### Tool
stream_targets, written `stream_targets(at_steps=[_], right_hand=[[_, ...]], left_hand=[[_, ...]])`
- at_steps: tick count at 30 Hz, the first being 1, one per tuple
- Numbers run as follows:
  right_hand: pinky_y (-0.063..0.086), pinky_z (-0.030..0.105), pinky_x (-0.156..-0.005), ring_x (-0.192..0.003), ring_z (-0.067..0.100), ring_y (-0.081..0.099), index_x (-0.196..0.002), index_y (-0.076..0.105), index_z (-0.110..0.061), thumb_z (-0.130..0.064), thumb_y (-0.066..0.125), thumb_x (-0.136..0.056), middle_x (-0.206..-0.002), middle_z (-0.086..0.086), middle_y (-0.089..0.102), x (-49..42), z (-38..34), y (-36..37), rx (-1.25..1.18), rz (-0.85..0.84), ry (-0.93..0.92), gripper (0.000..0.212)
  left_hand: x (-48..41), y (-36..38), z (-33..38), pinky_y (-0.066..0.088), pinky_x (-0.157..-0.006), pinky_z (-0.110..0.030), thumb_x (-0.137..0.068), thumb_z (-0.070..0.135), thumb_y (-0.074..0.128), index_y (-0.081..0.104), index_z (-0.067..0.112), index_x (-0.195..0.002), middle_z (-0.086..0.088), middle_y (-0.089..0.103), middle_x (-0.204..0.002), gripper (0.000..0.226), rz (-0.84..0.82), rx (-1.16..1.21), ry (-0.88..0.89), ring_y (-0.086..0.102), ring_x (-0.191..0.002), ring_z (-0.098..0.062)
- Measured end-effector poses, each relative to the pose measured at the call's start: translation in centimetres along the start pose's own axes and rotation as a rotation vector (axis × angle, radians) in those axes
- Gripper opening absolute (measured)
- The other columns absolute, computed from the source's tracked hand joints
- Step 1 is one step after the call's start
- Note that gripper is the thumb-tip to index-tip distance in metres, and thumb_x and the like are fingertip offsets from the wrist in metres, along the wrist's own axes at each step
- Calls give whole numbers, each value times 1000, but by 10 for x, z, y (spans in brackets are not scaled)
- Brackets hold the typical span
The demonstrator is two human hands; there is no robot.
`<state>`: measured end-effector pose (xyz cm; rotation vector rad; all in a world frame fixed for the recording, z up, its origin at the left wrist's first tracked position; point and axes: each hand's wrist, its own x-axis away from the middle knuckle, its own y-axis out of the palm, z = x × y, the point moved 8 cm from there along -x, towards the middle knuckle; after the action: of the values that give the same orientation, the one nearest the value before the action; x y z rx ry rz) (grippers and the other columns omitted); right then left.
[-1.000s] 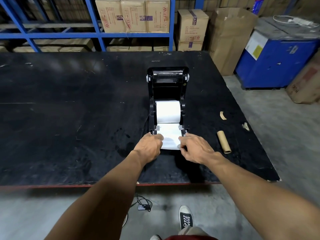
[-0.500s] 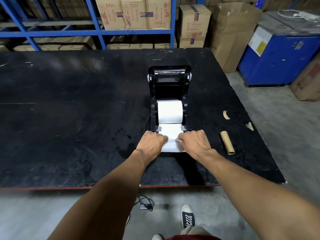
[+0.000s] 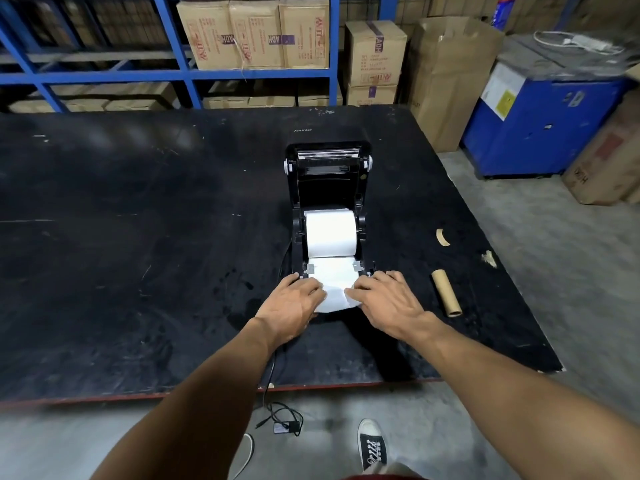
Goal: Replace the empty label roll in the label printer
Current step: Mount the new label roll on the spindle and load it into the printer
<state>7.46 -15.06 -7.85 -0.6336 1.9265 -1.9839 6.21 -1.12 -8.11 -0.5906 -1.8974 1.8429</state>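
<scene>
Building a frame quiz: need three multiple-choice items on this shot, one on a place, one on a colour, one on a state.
1. Where does the empty cardboard core lie?
A. On the table, right of the printer
B. Inside the printer
C. On the floor

2. What colour is the label roll in the printer?
A. Brown
B. White
C. Blue

3. How is the printer lid?
A. Shut
B. Taken off
C. Open, tilted back

Key: 1 A, the core rests on the black table beside the right hand; 2 B, the roll is white; 3 C, the lid stands up behind the roll while the left hand and right hand hold the paper end.
</scene>
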Motion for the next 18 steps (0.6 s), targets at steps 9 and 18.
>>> stream_targets(at_steps=[9, 18], right_hand=[[27, 42, -109, -131, 22, 48, -129, 64, -36, -29, 46, -101, -143, -7, 50, 7, 0, 3, -29, -5, -31, 34], [33, 41, -97, -131, 21, 49, -121, 69, -36, -28, 50, -98, -139, -6, 54, 10, 3, 5, -46, 24, -35, 30]], left_hand=[[10, -23, 15, 52, -82, -41, -89, 0, 62, 61, 6, -84, -11, 62, -86, 7, 212, 91, 23, 56, -73, -29], [8, 1, 13, 16, -122, -42, -106, 23, 32, 53, 8, -121, -17, 36, -155, 29, 10, -11, -87, 33, -143, -33]])
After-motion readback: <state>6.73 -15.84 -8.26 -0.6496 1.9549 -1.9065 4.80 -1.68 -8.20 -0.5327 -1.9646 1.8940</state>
